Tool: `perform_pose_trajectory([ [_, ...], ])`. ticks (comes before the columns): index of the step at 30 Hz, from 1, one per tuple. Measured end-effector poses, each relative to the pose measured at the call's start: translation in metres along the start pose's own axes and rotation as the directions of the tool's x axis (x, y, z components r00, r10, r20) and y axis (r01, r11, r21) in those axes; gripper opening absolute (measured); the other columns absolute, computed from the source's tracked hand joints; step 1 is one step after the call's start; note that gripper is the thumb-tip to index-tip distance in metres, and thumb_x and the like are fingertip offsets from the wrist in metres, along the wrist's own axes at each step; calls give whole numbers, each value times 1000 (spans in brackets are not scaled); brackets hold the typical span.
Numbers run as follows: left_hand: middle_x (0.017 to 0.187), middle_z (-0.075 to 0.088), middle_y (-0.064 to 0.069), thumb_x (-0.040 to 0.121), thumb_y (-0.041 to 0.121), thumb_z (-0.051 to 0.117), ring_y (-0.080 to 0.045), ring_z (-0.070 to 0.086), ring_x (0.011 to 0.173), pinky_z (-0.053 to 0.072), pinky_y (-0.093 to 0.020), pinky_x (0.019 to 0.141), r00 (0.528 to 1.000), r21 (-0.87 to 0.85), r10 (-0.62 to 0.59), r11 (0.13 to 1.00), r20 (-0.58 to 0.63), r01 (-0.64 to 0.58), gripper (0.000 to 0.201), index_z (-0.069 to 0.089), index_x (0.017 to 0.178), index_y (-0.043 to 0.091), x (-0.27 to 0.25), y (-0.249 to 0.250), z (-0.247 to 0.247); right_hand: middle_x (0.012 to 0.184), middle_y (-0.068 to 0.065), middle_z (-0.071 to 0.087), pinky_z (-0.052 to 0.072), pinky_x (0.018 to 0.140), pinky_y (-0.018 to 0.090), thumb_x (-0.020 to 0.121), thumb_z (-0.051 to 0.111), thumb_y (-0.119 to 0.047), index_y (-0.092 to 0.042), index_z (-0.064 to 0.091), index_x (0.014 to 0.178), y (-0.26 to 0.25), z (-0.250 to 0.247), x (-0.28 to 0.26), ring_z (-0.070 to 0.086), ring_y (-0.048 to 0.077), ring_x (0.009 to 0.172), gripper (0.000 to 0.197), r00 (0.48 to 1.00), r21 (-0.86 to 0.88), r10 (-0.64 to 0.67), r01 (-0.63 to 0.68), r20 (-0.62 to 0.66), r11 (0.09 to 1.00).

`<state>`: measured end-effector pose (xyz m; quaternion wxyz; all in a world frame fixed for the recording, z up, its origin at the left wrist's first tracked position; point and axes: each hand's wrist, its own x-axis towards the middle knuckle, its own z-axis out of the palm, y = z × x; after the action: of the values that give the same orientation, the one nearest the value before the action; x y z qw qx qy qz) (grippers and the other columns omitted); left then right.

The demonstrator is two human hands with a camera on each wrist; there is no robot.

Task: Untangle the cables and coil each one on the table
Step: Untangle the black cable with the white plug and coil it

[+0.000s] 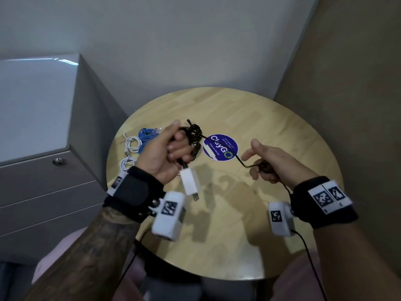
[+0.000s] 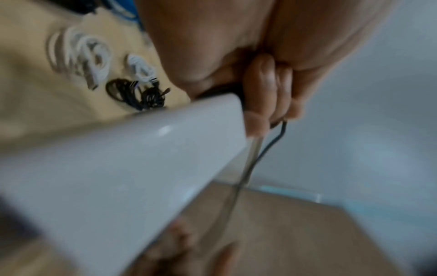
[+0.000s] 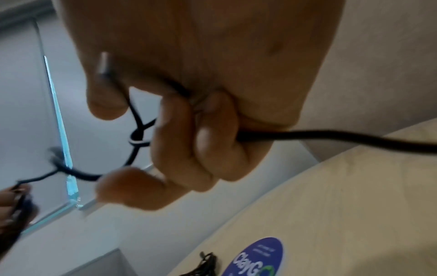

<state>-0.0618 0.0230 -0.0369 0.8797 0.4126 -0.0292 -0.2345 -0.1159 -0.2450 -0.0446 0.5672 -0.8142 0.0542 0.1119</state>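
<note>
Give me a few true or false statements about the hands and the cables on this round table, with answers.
1. The left hand grips a black cable with a white plug hanging below it. True.
2. The right hand is empty. False: it holds the same black cable.
3. A blue cable lies on the table. True.
4. The white cables lie on the table's right side. False: they lie on the left, beside the blue one.
</note>
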Motion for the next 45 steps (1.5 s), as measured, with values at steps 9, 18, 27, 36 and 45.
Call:
perform_pose_trajectory([
  [9,54,29,10,100,31,48,-7,26,46,41,-19,54,999,-458,40,888,-23,-46,33,52,72,15,3,18,-26,62,-2,58,37,55,19,92,71,-36,-20,74,81,17,-9,15,47,5,53,20,993,-283,-47,15,-107,959],
  [18,84,69,-5,100,7,43,-13,69,79,53,-35,87,919,-358,282,857,-275,-370,22,62,93,2,19,12,-30,72,-3,73,50,87,38,95,68,-33,-21,74,73,-7,60,-10,63,8,73,25,872,-325,38,141,488,935],
  [27,68,66,-3,98,3,49,-7,59,58,47,-19,54,929,742,357,596,97,-307,21,66,86,0,5,-56,14,58,19,56,25,49,22,83,78,-36,-20,78,81,-56,36,-39,41,8,47,16,876,206,-449,412,179,887],
  [36,43,29,4,99,29,48,-7,26,34,38,-21,42,999,419,-29,908,24,17,50,55,51,16,1,-35,22,53,-13,37,20,49,22,100,59,-33,-19,69,77,-13,-10,2,27,8,52,29,920,164,-156,227,-359,960],
  [45,56,32,6,98,20,39,-9,31,47,46,-24,59,999,-422,33,906,-25,-40,26,54,79,9,2,4,-7,52,-13,54,37,54,16,97,65,-27,-14,67,76,5,7,13,47,-2,49,25,985,-252,-129,98,-111,963],
])
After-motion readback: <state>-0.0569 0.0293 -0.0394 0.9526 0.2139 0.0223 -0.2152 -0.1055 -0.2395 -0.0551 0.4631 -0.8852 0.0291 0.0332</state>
